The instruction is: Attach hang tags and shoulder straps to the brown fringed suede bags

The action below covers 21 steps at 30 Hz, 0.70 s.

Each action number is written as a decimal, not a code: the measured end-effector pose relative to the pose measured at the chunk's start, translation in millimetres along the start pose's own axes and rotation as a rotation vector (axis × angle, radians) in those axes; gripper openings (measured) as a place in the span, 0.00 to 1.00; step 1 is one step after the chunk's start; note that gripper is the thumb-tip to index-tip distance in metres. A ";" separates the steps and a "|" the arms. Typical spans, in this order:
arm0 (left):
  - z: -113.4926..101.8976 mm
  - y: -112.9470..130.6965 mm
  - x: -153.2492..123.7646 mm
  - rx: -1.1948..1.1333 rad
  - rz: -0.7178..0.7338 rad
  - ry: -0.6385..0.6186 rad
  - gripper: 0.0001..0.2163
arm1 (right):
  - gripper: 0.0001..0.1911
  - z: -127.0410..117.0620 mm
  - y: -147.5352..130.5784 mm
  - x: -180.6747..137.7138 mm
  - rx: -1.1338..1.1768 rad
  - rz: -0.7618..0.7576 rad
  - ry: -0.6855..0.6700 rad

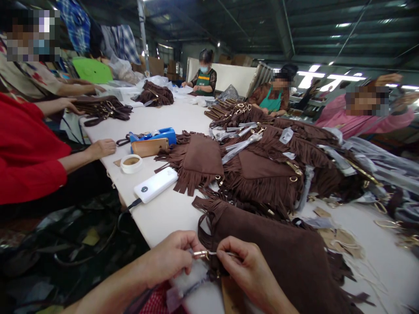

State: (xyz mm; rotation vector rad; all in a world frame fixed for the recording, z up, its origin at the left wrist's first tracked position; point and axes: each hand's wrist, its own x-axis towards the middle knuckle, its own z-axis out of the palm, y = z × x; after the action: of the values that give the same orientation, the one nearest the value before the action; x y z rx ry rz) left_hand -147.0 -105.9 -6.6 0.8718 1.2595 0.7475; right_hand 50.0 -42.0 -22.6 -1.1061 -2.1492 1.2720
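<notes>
My left hand (178, 255) is closed in a pinch round a gold metal clasp (200, 254) at the table's near edge. Close beside it, my right hand (242, 259) is pinched on a thin pale strand (212, 253) that runs toward the clasp. A large dark brown fringed bag (271, 240) lies flat just beyond and to the right of my hands. Below my right hand a brown card (231, 292) hangs partly hidden. A clear plastic piece (175, 298) sits under my left wrist.
Fringed brown bags (203, 157) with gold fittings are heaped on the white table (144, 226). A white power bank (155, 185), a tape roll (131, 164), a phone (149, 147) and a blue tape dispenser (166, 134) lie left. Several co-workers sit around; one red sleeve (32, 148) is near.
</notes>
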 end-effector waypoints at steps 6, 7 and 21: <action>-1.2 0.6 -3.9 0.052 0.193 -0.100 0.08 | 0.12 2.5 2.8 -1.5 -0.068 -0.053 0.026; -1.5 1.7 -5.1 0.107 0.214 -0.099 0.07 | 0.11 2.5 3.1 -1.8 -0.077 -0.062 0.030; -5.3 7.1 -12.0 0.569 0.355 -0.025 0.15 | 0.09 -2.1 -8.1 -2.3 0.040 0.051 -0.048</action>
State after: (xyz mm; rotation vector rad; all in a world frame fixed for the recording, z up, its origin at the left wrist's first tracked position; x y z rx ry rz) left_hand -154.2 -112.1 4.9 1.5926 1.3332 0.6550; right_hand 49.4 -44.8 -14.5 -1.1321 -2.1327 1.3718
